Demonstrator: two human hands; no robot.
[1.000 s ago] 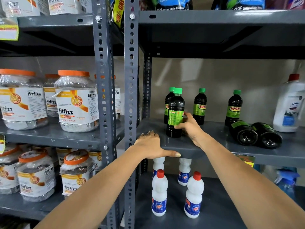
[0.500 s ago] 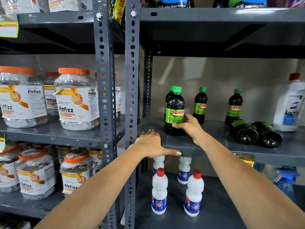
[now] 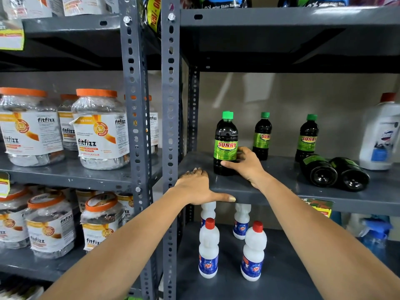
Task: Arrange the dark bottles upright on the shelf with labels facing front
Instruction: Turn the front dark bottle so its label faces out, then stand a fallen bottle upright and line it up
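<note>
– Grey steel shelf [image 3: 279, 173]: how is the upright dark bottle [image 3: 226, 144] at its front left judged?
– Full, so fairly heavy; stiff, smooth plastic, probably slippery. It is gripped low around the label by the right hand [image 3: 246, 165]; the left hand [image 3: 194, 187] is laid flat on the edge.

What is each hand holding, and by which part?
The right hand grips the front dark bottle by its lower body, at the label's bottom edge. The left hand holds nothing; it rests on the shelf.

Glossy dark plastic bottles [image 3: 225, 146] with shiny green labels stand on a matt grey metal shelf [image 3: 281, 187] (perforated steel uprights).
</note>
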